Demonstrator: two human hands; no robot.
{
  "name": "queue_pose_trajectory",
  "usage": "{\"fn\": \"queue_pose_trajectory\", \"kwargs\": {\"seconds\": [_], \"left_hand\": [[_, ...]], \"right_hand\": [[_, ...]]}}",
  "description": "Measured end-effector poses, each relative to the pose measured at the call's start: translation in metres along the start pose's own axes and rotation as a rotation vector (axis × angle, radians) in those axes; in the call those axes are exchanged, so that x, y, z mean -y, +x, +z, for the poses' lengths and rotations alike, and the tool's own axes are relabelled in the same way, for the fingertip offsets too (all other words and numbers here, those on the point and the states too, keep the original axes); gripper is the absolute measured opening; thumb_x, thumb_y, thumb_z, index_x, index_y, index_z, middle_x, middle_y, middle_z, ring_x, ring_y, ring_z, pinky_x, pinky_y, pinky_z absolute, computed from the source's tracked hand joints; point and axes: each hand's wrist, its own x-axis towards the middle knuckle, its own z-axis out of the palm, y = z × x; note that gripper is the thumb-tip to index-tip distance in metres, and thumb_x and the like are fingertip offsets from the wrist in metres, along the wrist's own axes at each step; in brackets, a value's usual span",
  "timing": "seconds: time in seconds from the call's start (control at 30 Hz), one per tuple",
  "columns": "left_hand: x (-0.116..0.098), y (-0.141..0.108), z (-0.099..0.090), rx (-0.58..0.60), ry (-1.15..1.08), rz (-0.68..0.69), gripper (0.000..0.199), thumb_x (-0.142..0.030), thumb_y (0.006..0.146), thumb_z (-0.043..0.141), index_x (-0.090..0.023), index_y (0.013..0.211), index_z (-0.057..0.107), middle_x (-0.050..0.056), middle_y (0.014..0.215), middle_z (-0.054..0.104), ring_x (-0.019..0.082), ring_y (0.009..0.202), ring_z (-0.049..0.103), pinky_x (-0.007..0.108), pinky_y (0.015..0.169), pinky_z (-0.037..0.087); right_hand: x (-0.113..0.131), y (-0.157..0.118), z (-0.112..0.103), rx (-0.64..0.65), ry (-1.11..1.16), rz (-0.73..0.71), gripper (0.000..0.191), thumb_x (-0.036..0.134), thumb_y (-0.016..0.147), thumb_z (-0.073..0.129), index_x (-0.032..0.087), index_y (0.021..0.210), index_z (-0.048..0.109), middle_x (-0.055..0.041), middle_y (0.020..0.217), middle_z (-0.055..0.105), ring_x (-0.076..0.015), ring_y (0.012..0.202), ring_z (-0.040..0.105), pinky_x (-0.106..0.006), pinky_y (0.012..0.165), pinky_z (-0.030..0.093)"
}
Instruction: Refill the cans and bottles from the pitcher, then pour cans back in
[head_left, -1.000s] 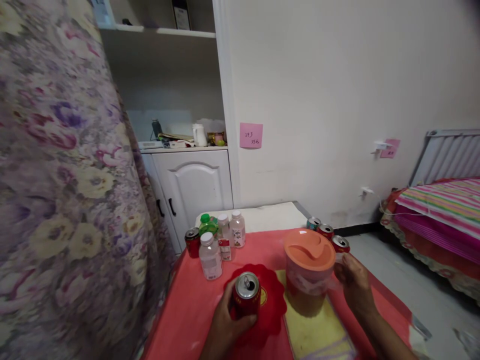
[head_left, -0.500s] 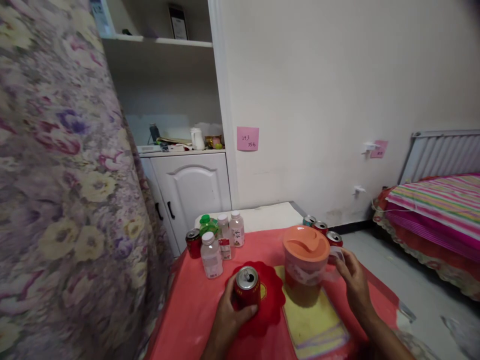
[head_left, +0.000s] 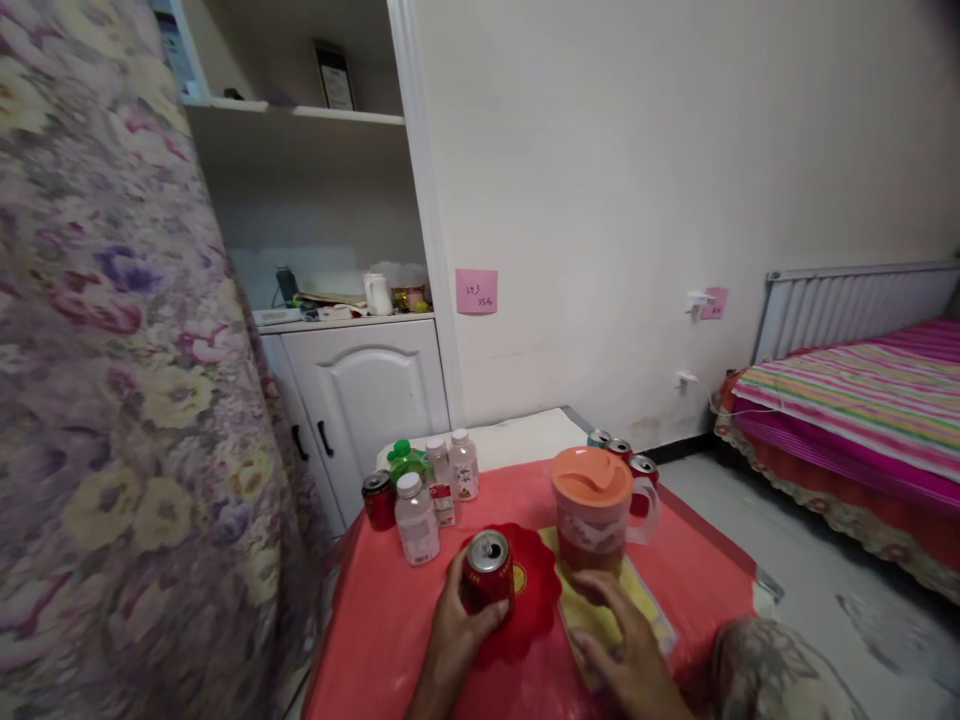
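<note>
left grip [head_left: 463,628] around partly hidden can [head_left: 489,578]

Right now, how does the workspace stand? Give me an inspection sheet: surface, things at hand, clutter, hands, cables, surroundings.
Surface: red cover, pale table end beyond.
Things at hand: opened red can over the scalloped tray, contact hidden; orange-lidded pitcher on the yellow cloth.
Clutter: bottles and a dark red can at left; three cans behind the pitcher.
Hands: left hand grips the red can; right hand, open, is in front of the pitcher.
Cables: pale cord by the bed.
Surroundings: floral curtain, white cabinet, bed.
</note>
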Motion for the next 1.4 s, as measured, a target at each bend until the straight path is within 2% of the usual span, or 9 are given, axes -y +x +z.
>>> {"fn": "queue_pose_trajectory", "kwargs": {"seconds": [0.13,0.23,0.47,0.73,0.9,1.07,1.23,1.33,1.4], "left_hand": [[-0.007,0.001,-0.005,0.072,0.055,-0.022,0.092,-0.036,0.048,0.091,-0.017,0.129,0.053,0.017,0.133,0.067,0.040,0.126,0.059,0.049,0.108,0.047],[-0.007,0.005,-0.008,0.082,0.065,-0.005,0.089,-0.036,0.047,0.091,-0.018,0.126,0.056,0.016,0.132,0.068,0.041,0.127,0.058,0.051,0.110,0.046],[-0.002,0.010,-0.009,0.100,0.025,0.003,0.090,-0.034,0.041,0.094,-0.019,0.121,0.058,0.016,0.130,0.069,0.041,0.126,0.059,0.053,0.108,0.048],[-0.001,0.008,-0.017,0.146,0.060,0.003,0.090,-0.038,0.037,0.096,-0.020,0.119,0.063,0.015,0.129,0.070,0.043,0.125,0.060,0.052,0.107,0.050],[-0.007,0.004,-0.028,0.270,0.041,-0.075,0.084,-0.057,0.045,0.090,-0.023,0.118,0.070,0.011,0.128,0.072,0.043,0.127,0.058,0.055,0.109,0.047],[-0.028,0.000,-0.027,0.223,0.145,-0.087,0.064,-0.068,0.065,0.073,-0.024,0.112,0.074,0.009,0.128,0.072,0.038,0.132,0.056,0.053,0.116,0.039],[-0.039,0.002,-0.020,0.112,0.132,-0.166,0.068,-0.068,0.060,0.078,-0.021,0.109,0.071,0.011,0.111,0.079,0.037,0.114,0.068,0.053,0.107,0.049],[-0.031,0.007,-0.025,0.037,0.148,-0.198,0.068,-0.063,0.056,0.083,-0.020,0.106,0.070,0.011,0.107,0.079,0.036,0.113,0.069,0.049,0.104,0.052],[-0.023,0.010,-0.030,0.009,0.139,-0.190,0.068,-0.063,0.055,0.083,-0.020,0.106,0.069,0.010,0.105,0.080,0.035,0.112,0.069,0.046,0.100,0.055]], "right_hand": [[0.016,0.026,0.045,0.081,0.067,0.046,0.070,0.026,0.069,0.075,0.021,0.136,0.055,-0.0137,0.140,0.059,-0.0336,0.133,0.052,-0.050,0.113,0.039],[0.019,0.038,0.068,0.103,0.100,0.049,0.081,0.025,0.062,0.079,0.021,0.139,0.053,-0.0154,0.142,0.057,-0.0360,0.134,0.050,-0.053,0.113,0.039],[0.026,0.047,0.090,0.063,0.160,0.026,0.083,0.029,0.060,0.076,0.018,0.138,0.051,-0.0177,0.139,0.060,-0.0369,0.129,0.055,-0.050,0.110,0.042],[0.052,0.042,0.076,0.081,0.285,0.027,0.076,0.041,0.063,0.078,0.018,0.132,0.054,-0.0165,0.131,0.065,-0.0351,0.121,0.062,-0.047,0.106,0.046],[0.055,0.033,0.067,0.087,0.254,0.159,0.087,0.031,0.053,0.086,0.020,0.134,0.054,-0.0149,0.136,0.063,-0.0356,0.126,0.058,-0.048,0.109,0.043],[0.046,0.022,0.058,0.103,0.261,0.165,0.096,0.029,0.046,0.088,0.020,0.136,0.055,-0.0143,0.138,0.063,-0.0389,0.130,0.054,-0.051,0.111,0.040],[0.029,0.003,0.036,0.135,0.288,0.123,0.096,0.051,0.048,0.090,0.023,0.134,0.058,-0.0135,0.133,0.066,-0.0405,0.125,0.058,-0.053,0.107,0.045],[0.023,-0.015,0.011,0.118,0.334,0.176,0.081,0.056,0.064,0.082,0.023,0.134,0.059,-0.0136,0.134,0.066,-0.0373,0.123,0.060,-0.048,0.104,0.049],[0.019,-0.026,-0.010,0.073,0.324,0.212,0.078,0.055,0.064,0.081,0.023,0.133,0.060,-0.0130,0.131,0.067,-0.0370,0.122,0.061,-0.047,0.102,0.051]]}}
